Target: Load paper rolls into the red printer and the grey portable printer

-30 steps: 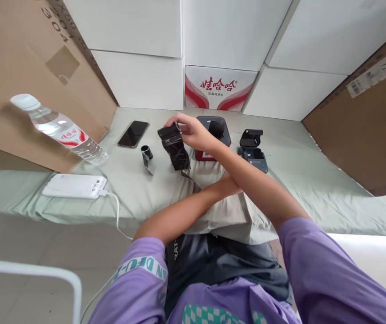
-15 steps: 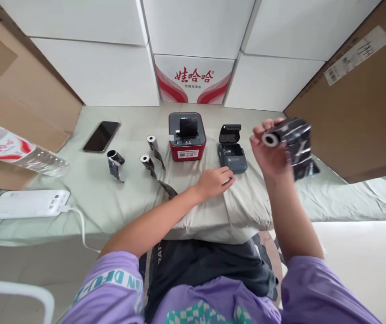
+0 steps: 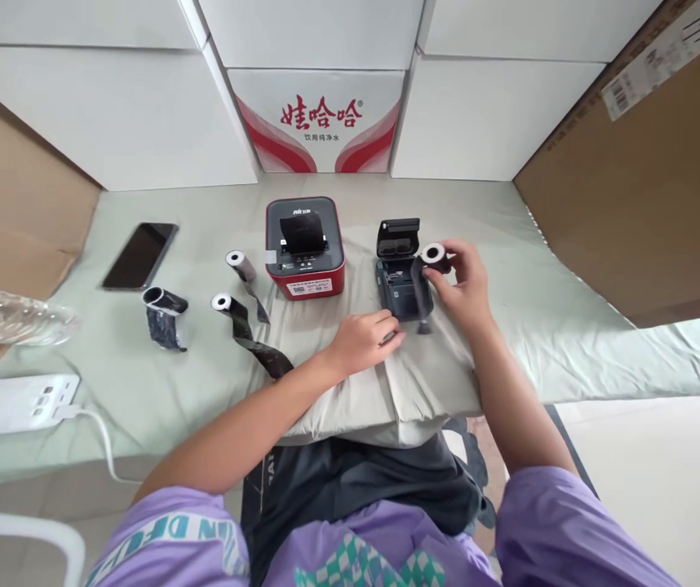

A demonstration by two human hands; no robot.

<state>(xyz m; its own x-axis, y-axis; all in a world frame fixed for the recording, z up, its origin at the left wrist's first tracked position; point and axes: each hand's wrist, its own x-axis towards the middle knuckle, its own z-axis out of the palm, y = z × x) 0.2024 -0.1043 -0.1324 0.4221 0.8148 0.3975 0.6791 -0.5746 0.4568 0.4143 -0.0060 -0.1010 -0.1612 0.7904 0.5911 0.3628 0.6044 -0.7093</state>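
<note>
Right of center in the frame, the right hand point(image 3: 467, 287) has its thumb and fingers clamped on a white-cored black roll point(image 3: 433, 257), whose blurred loose strip hangs over the right side of a dark portable printer point(image 3: 400, 295) with its lid point(image 3: 397, 238) raised. Just below that printer's front edge, the left hand point(image 3: 363, 342) has its fingers bent; whether they grip anything, I cannot tell. At center stands a red-and-black label printer point(image 3: 310, 287), a black strip rising from its top. Left of it are a small upright roll point(image 3: 240, 262), a second roll point(image 3: 228, 305) trailing a twisted strip toward the left forearm, and a hollow-cored roll point(image 3: 166, 314). Farther left lie a smartphone point(image 3: 140, 257), a clear plastic bottle point(image 3: 16, 318) cut by the frame edge, and a white power bank point(image 3: 4, 408) with a cable plugged in.
</note>
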